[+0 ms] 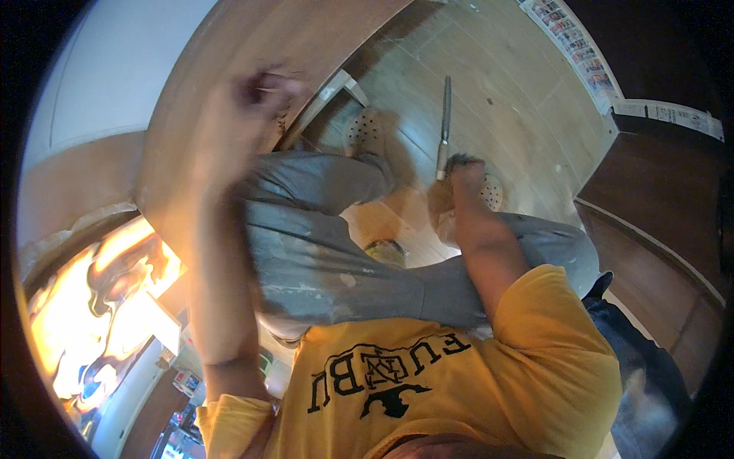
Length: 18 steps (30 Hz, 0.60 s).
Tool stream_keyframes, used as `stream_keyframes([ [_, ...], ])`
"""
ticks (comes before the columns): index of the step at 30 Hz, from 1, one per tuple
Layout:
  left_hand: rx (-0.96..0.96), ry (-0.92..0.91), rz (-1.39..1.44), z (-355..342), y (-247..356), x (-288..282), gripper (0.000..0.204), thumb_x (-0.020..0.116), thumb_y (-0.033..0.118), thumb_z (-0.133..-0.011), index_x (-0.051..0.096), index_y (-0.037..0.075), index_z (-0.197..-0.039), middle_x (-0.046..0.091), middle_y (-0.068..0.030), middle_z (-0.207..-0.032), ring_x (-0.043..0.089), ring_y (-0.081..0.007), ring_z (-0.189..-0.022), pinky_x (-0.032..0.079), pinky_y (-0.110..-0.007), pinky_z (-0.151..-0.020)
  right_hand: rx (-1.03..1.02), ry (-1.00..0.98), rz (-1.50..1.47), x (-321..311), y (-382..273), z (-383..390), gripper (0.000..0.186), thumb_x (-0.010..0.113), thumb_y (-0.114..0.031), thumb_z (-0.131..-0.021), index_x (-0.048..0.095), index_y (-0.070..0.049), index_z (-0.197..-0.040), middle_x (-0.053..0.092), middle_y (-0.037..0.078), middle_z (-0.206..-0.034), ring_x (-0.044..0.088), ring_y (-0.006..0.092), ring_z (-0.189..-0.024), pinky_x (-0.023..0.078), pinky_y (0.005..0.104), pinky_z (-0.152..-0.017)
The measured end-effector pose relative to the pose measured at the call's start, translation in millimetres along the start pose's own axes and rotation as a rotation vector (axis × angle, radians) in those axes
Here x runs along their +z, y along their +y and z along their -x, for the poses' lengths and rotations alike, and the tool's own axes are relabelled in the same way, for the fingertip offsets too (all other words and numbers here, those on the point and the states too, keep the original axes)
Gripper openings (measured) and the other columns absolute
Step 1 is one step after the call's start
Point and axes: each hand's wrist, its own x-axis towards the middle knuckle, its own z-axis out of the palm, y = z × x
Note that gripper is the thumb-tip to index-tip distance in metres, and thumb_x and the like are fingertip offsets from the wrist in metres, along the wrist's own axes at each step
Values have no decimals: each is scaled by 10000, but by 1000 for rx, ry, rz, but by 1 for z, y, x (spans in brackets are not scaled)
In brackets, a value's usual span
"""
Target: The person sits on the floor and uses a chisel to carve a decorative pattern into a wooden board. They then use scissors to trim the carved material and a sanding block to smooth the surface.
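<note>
My left hand (pixel 267 92) is smeared by motion over the broad brown wooden panel (pixel 252 38), so its fingers and anything in them cannot be made out. My right hand (pixel 468 173) is low in front of my right shoe (pixel 491 193), its fingers closed on a small dark grey, rough-looking thing (pixel 461 160) whose kind does not show. Just left of that hand is a long, narrow grey metal tool (pixel 446 115), like a file or rasp, with a pale lower end. Whether my fingers touch it is unclear.
Plank-look flooring (pixel 505 69) spreads ahead of my shoes. A pale edged piece (pixel 325 99) stands beside my left shoe (pixel 363 130). Dark brown panels (pixel 650 176) rise on the right, edged with newspaper (pixel 573 42). Bright glare (pixel 99 298) covers the lower left.
</note>
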Motion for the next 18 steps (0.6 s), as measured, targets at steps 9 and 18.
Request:
stream_keyframes([
  [9,-111,577,-403,56,-218,-72,355,743,308,-958,754,25,-1171,741,-187,-1150,713,-288,-1076,552,-387,-947,-1112,229,-291,-68,-239,90,214,720,-55,-830,698,-79,-1041,711,147,-1108,688,333,-1045,540,429,-883],
  [18,15,748,-515,70,-202,-33,338,669,328,-975,753,86,-1195,676,-120,-1269,610,-330,-1224,475,-439,-1056,-1638,342,143,-41,-256,138,573,683,-68,-828,623,-199,-1383,599,83,-1408,559,329,-1283,494,503,-1002],
])
